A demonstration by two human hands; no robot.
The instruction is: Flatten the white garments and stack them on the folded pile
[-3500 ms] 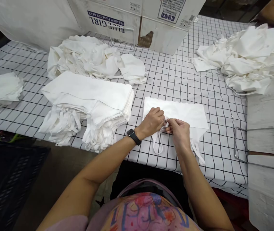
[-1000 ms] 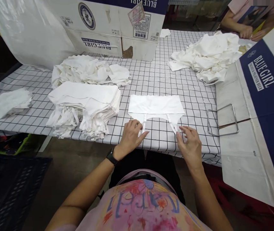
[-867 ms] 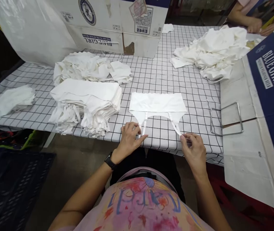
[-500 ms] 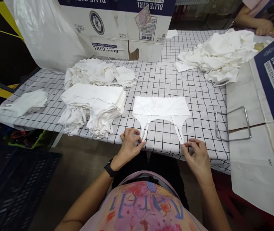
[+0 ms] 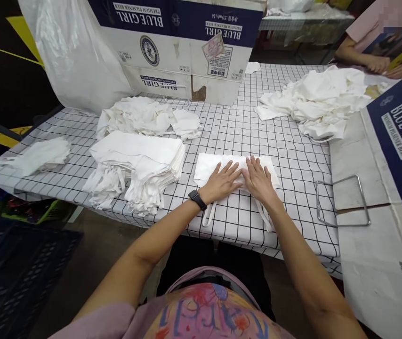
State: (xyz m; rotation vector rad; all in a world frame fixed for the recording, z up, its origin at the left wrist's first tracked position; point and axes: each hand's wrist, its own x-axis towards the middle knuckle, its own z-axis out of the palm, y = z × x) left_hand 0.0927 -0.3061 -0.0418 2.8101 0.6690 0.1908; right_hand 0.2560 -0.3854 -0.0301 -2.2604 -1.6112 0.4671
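A white strapped garment (image 5: pixel 208 165) lies flat on the checked tablecloth (image 5: pixel 285 155) in front of me. My left hand (image 5: pixel 220 181) and my right hand (image 5: pixel 259 180) rest side by side on its middle, palms down, fingers spread flat. Its two straps (image 5: pixel 208 217) trail from under my hands toward the table's near edge. Neither hand grips anything.
A neat stack of folded white garments (image 5: pixel 137 162) lies to the left, a loose heap (image 5: pixel 144 115) behind it, a small pile (image 5: pixel 38 155) far left, another heap (image 5: pixel 321 103) at the right. Blue Girl cartons (image 5: pixel 187 42) stand behind. A wire frame (image 5: pixel 342 200) lies on cardboard. Another person's hands (image 5: pixel 381 63) work at the far right.
My hands let go of the strap ends near the table edge and moved forward onto the garment's body, where they press flat. The view tilted up a little.
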